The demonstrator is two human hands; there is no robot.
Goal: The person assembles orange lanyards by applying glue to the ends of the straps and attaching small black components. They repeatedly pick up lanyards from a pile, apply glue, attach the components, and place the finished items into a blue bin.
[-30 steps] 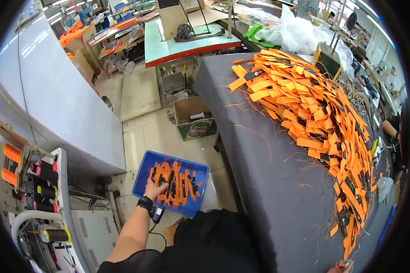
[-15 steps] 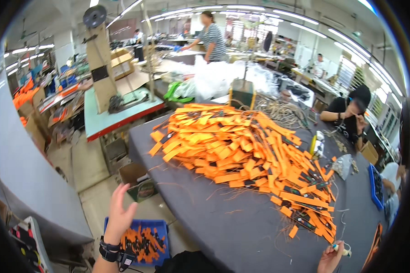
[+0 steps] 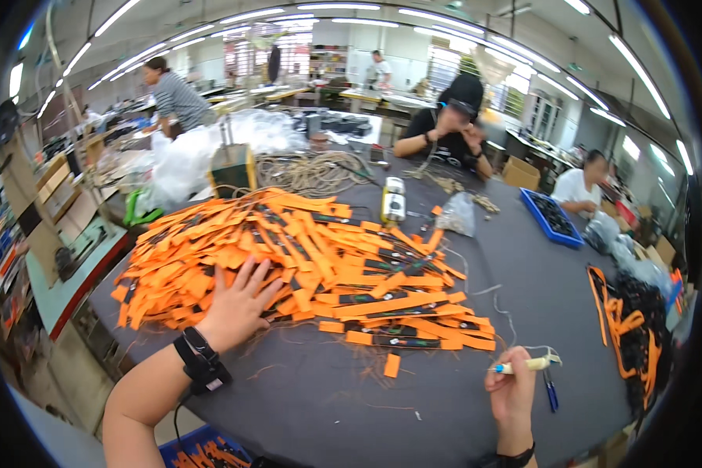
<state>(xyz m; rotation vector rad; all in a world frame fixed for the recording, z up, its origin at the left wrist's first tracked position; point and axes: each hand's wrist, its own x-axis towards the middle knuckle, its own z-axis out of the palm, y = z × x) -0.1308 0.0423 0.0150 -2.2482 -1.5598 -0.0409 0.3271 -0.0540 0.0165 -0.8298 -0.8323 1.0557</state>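
Observation:
A big heap of orange fabric strips with black parts [image 3: 304, 257] covers the left and middle of a dark grey table [image 3: 444, 390]. My left hand [image 3: 238, 304], a black watch on its wrist, lies flat with spread fingers on the near edge of the heap. My right hand [image 3: 511, 386] rests on the table at the lower right, closed around a small pale pen-like tool [image 3: 526, 363] that points left. Blue-handled snips [image 3: 550, 390] lie just right of that hand.
A blue bin with orange strips [image 3: 203, 452] sits below the table edge. A blue tray [image 3: 558, 218], a clear bag [image 3: 456, 214], a yellow-and-white box [image 3: 392, 201] and coiled cords [image 3: 312, 171] lie farther back. More orange straps [image 3: 624, 327] lie at right. Several people work around the tables.
My view has swung up from the floor bin to the tabletop. My left hand rose from the blue bin and now lies on the orange heap. The right hand stays at the table's edge.

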